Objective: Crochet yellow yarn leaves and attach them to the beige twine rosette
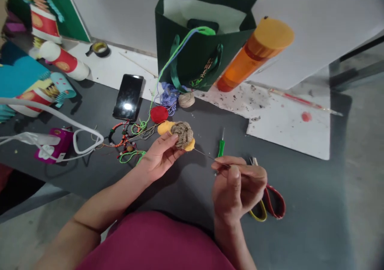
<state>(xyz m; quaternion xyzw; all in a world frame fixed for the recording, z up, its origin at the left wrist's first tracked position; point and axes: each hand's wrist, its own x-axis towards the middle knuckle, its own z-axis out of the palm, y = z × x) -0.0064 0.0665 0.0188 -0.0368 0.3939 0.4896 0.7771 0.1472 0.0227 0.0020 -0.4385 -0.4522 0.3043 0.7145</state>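
My left hand (159,158) is closed on a small yellow ball wrapped in a knot of brown cord (182,134), held above the dark grey table (300,206). My right hand (237,186) pinches a thin needle (207,155) whose tip points at the knotted ball. A green-handled tool (221,145) lies on the table just beyond my right hand. Scissors with red and yellow handles (271,204) lie under and to the right of that hand.
A dark green paper bag (198,58) stands at the back with an orange bottle (255,54) leaning beside it. A black phone (128,97), a red felt ball (159,114), a ball of twine (186,99), coloured cords and beads (127,142), a pink device with a white cable (57,144) and paper-cup crafts (45,22) lie left.
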